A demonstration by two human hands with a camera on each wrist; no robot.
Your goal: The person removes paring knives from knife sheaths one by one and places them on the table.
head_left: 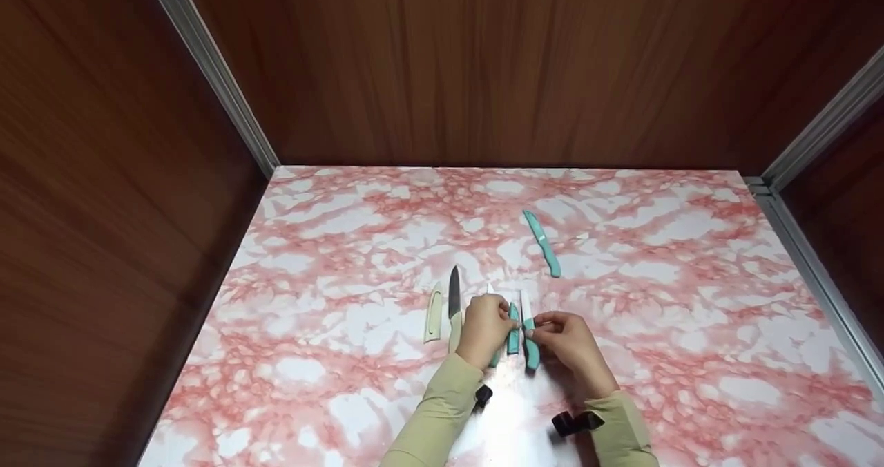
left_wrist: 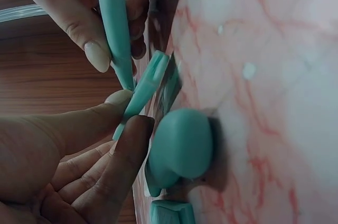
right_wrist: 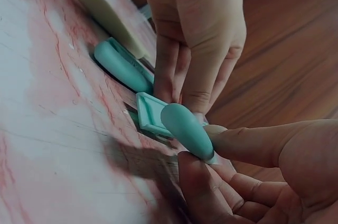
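My left hand pinches a teal knife sheath between thumb and index finger, slightly raised off the table. Beside it, on the right, my right hand pinches the teal handle of a knife, its blade pointing away from me. In the head view the sheath and this knife lie nearly parallel, close together. Partly hidden by my left hand, another teal-handled knife rests on the table. Left of that hand lies a knife with a dark blade and a cream handle.
A cream sheath lies left of the dark-bladed knife. Farther back on the right lies a teal knife in its sheath. The red-and-white marbled table is bounded by brown wood-grain panels at the back and sides.
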